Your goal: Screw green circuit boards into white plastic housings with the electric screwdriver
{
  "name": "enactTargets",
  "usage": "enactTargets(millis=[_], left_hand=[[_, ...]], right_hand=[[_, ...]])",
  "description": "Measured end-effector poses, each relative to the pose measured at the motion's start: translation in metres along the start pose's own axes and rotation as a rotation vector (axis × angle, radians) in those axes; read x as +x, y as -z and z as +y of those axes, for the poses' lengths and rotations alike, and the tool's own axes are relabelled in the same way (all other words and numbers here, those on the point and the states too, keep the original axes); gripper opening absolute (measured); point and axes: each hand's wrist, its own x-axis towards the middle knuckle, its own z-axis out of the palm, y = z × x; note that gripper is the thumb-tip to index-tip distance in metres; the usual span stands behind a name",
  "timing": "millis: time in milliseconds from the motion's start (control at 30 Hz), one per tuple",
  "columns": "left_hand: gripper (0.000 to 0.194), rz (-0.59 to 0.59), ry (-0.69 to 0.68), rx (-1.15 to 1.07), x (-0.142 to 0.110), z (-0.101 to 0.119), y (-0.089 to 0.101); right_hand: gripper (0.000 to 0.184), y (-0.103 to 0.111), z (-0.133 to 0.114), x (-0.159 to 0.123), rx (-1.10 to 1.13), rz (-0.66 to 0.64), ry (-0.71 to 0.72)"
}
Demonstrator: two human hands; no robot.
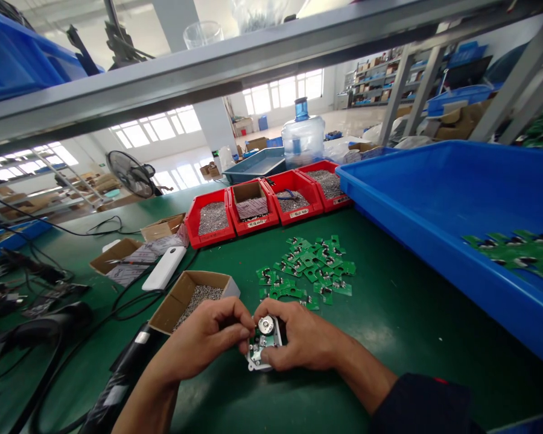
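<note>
Both hands meet over a small white assembly (263, 345) with a round silver part and a green circuit board, just above the green table mat (389, 313). My left hand (208, 337) pinches its left side with thumb and fingers. My right hand (298, 340) grips its right side. Behind the hands lies a pile of small green circuit boards (310, 268). An open cardboard box of small metal screws (193, 298) sits beside my left hand.
Red bins of screws (262, 208) line the back. A large blue tray (457, 211) at the right holds more green boards. A white device (164, 268), cardboard boxes, cables and a black tool (117, 380) lie at the left. A metal shelf rail (208, 66) runs overhead.
</note>
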Motion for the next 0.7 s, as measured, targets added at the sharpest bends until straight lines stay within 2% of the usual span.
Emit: enactTargets(millis=[267, 700], left_hand=[[0.011, -0.038, -0.109, 0.346, 0.006, 0.013, -0.004], [0.014, -0.033, -0.066, 0.469, 0.002, 0.019, -0.009]], right_hand=[[0.033, 0.001, -0.001, 0.002, -0.022, 0.009, 0.009], [0.033, 0.0, -0.001, 0.002, 0.012, 0.004, 0.014]])
